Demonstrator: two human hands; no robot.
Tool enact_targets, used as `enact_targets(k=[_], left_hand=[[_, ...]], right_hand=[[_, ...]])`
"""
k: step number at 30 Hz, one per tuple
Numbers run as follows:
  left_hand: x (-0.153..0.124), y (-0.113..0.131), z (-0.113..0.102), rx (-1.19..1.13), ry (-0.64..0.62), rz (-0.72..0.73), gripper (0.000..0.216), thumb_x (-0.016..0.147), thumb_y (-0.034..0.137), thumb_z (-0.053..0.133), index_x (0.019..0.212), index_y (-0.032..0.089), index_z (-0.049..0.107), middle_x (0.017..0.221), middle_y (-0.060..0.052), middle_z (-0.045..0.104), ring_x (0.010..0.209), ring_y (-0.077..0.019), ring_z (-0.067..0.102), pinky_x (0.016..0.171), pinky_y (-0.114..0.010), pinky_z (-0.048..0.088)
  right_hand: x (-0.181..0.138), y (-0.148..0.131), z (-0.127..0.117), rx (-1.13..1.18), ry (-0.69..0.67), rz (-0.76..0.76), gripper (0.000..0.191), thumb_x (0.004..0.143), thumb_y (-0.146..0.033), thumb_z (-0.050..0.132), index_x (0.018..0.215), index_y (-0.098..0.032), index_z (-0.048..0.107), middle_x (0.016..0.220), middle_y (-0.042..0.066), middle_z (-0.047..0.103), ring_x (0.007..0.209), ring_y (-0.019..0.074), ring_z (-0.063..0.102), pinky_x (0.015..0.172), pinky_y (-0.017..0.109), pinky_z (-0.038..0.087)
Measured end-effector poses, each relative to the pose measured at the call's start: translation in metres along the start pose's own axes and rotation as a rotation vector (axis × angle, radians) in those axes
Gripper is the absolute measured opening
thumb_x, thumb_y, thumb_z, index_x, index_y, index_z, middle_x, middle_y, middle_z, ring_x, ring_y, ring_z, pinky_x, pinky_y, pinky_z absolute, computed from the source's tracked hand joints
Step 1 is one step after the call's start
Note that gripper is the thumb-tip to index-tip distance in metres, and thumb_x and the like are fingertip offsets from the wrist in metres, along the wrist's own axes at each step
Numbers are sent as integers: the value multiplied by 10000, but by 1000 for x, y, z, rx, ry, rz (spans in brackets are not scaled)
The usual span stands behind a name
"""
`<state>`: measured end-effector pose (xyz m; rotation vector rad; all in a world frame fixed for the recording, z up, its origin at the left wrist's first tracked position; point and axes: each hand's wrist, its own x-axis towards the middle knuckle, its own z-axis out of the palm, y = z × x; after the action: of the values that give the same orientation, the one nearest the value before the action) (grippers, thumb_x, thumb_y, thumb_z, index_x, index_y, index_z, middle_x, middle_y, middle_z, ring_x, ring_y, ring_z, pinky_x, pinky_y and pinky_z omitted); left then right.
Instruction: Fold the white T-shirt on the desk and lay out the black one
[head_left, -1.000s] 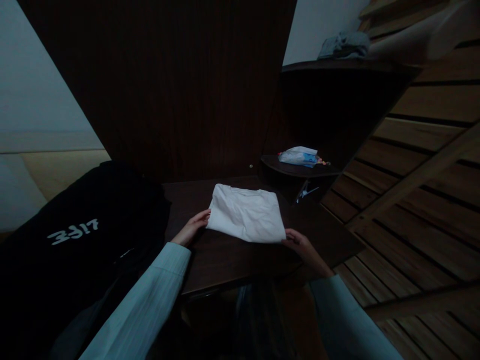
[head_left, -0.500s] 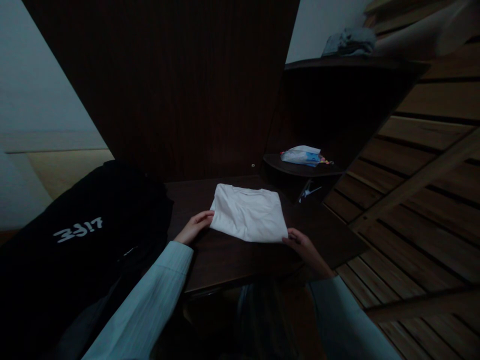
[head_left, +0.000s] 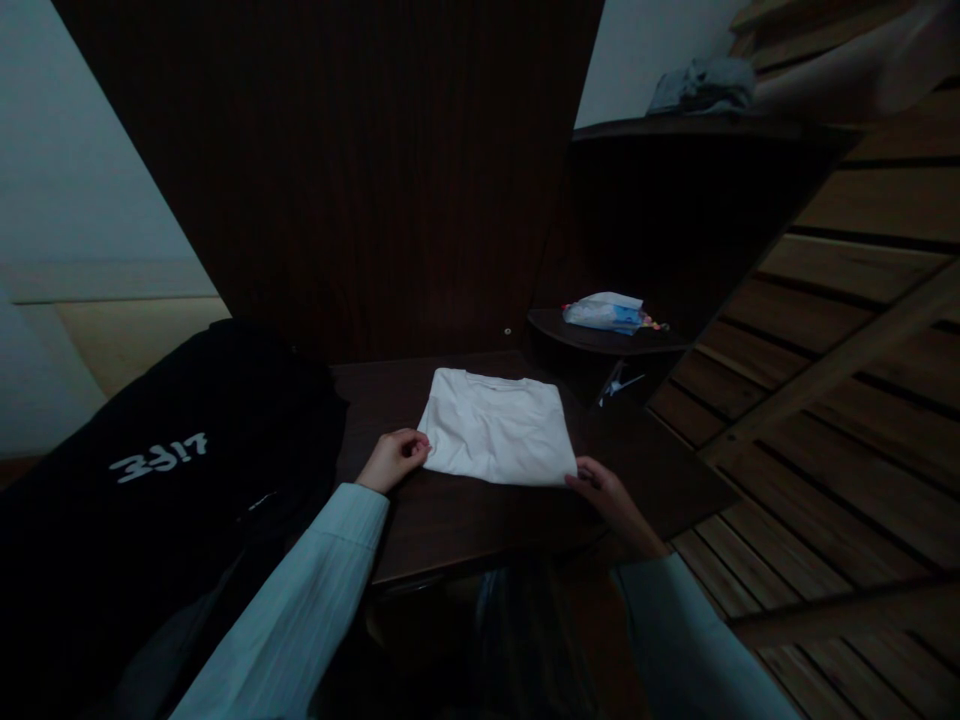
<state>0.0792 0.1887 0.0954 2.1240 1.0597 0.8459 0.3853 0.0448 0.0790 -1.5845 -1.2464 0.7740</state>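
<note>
A white folded T-shirt lies flat on the dark wooden desk, its neckline toward the back and a few creases across the front. At its near left corner, my left hand pinches the edge of the cloth between thumb and fingers. My right hand grips the near right corner, with the thumb at the front and the fingers partly hidden beside the fabric.
Black clothing with white lettering is heaped left of the desk. On the right, a low corner shelf carries a white and blue packet. Grey folded cloth sits on the upper shelf. Wooden slats stand at the right.
My left hand has shifted slightly along the shirt's left edge toward me, and its fingers have curled into a pinch at the corner. My right hand stays where it was.
</note>
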Motion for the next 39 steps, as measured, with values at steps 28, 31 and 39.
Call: enact_targets(k=[28,31,39], left_hand=[[-1,-10,-24,-282,-45,-342,326,545,465,592,644,154,607,690,-31,636,721,-178,573,702,-281,438],[-2,-9,-24,-298,-117,-334,323,529,471,601,612,159,599,679,-25,630,723,-174,568,724,-282,430],[0,4,-6,-274,3,-373,439,538,570,574,663,152,619,665,-20,614,662,-154,534,630,-241,389]], right_hand=[[-3,1,6,2,224,96,219,591,-366,499,709,-186,541,666,-5,593,699,175,542,607,239,388],[-3,1,5,32,202,71,251,583,-392,535,714,-179,555,681,1,595,703,177,540,614,242,391],[-5,1,7,-99,222,68,369,684,-531,511,699,-171,589,658,-2,539,640,144,481,572,234,360]])
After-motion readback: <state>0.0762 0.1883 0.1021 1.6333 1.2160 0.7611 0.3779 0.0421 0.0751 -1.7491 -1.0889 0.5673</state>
